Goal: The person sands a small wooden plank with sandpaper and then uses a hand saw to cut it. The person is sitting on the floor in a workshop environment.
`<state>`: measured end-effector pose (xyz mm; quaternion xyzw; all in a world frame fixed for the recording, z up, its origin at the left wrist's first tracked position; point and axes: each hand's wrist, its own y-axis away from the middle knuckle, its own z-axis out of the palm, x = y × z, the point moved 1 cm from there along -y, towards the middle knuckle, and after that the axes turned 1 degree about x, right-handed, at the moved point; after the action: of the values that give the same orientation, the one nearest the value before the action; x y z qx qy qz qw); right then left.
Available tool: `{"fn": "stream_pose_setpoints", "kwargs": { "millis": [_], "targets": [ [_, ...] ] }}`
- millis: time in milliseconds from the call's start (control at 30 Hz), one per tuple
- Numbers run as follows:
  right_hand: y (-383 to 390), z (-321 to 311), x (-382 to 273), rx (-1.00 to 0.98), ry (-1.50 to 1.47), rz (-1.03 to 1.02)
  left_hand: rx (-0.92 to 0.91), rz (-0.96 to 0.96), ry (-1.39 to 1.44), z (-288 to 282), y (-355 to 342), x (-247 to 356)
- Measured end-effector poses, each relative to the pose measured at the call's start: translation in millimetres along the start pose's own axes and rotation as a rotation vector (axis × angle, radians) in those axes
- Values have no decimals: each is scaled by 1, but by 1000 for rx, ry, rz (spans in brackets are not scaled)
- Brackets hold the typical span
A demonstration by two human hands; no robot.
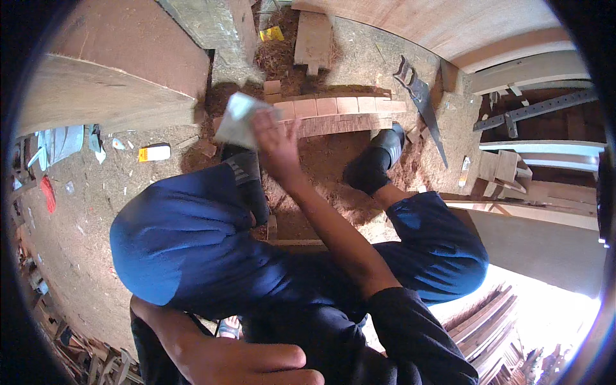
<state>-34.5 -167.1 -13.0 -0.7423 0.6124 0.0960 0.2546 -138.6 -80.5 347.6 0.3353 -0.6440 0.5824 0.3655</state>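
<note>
With a pale sheet (234,125) at a segmented wooden strip (330,108)

Far left, a yellow-and-white item (154,153). By the lower edge, the left hand (247,362), partly cut off; cannot tell whether clenched or released. At the strip's left end, the pale sheet, with the right hand (276,138) on top, blurred fingers outstretched; cannot tell whether grasping it. Farther right, a handsaw (421,99).

My feed shows deep blue trousers (192,237), a black sleeve (417,330), a dark slipper (390,144) with pale stripes, a whitish-grey sheet (239,130), pinkish-tan wood (326,108) crossed by dark lines, a red scrap (48,194)
</note>
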Motion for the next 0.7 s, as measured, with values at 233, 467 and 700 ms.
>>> {"fn": "stream_pose_setpoints", "kwargs": {
  "millis": [233,467,700],
  "targets": [
    [12,-30,40,-67,58,41,-358,213,369,-15,-10,-25],
    [10,-45,50,-99,91,11,-400,183,372,-11,-13,-24],
    [-1,-43,43,-141,-30,-261,-396,165,320,-10,-12,-23]
  ]
}}
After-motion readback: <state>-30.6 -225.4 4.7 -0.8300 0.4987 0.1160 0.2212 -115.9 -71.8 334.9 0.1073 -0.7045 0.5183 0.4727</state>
